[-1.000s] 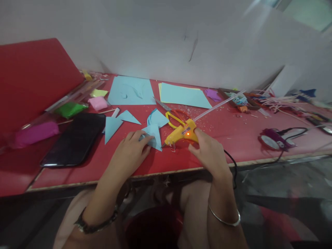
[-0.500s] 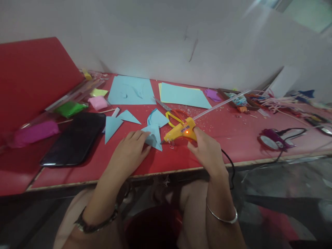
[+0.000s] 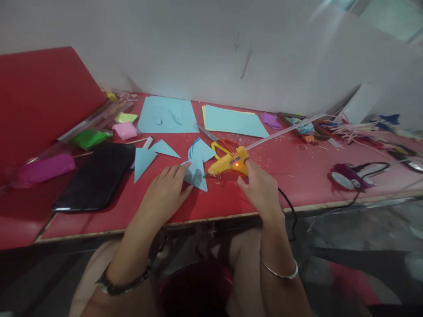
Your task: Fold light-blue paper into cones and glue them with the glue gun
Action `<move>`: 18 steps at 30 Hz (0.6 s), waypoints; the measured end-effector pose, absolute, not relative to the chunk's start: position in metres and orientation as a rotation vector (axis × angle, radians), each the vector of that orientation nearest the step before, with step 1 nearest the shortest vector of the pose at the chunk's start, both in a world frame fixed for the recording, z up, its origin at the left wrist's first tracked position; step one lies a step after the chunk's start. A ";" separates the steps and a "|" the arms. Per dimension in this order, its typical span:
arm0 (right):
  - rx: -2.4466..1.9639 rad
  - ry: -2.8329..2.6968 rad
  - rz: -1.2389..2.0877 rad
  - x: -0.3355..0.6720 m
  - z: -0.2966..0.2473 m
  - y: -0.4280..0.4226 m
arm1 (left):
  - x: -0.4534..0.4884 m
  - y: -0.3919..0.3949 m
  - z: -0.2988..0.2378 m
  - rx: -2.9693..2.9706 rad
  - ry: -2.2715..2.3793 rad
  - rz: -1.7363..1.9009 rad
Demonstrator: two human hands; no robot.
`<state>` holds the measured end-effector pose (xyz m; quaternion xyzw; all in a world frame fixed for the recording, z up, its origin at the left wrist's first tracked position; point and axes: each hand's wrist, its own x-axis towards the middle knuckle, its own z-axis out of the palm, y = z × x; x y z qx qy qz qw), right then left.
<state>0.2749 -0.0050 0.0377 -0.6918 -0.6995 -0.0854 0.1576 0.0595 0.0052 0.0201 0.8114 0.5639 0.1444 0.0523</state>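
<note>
1. The red bench (image 3: 228,204) is backed by a pale wall (image 3: 211,53) at 12 o'clock and ended by a worn front edge at 6; clock positions are read from the blue paper piece being worked on. A bare strip is left between that piece and the front edge, and a broader bare stretch is left at 3 o'clock, between the right hand and a purple device (image 3: 352,174).
2. Room at 9 o'clock is bounded by a black slab (image 3: 97,176), with a blue triangle (image 3: 143,163) just beside it. The way to the wall is taken up by a blue sheet (image 3: 168,114) at 11 and a paper stack (image 3: 236,121) at 1.
3. The left hand (image 3: 168,187) is laid at 8 o'clock, its fingertips on the paper's edge, thumb and index held apart. By the right hand (image 3: 262,187) the grip is closed around the back of a yellow glue gun (image 3: 228,163).
4. The gun is pointed toward 8 o'clock, its nozzle at the paper's right edge; contact cannot be told. A black cord (image 3: 289,202) is draped over the front edge at 4.
5. Scissors (image 3: 211,136) are crowded close behind the gun at 1 o'clock.
6. The blue paper piece (image 3: 197,175) is set near the front edge, between the hands.
7. Since a second ago, the nozzle has been shifted from near the lower corner up along that right edge, and the right hand carried with it; the left hand and paper are almost unmoved.
</note>
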 end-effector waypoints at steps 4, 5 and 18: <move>-2.009 -1.994 -0.246 0.273 0.036 -0.002 | 0.059 0.005 0.021 2.435 1.721 0.439; -2.015 -1.988 -0.248 0.272 0.035 -0.002 | 0.059 0.005 0.021 2.427 1.724 0.442; -2.034 -1.945 -0.246 0.263 0.030 0.005 | 0.055 0.004 0.021 2.403 1.689 0.470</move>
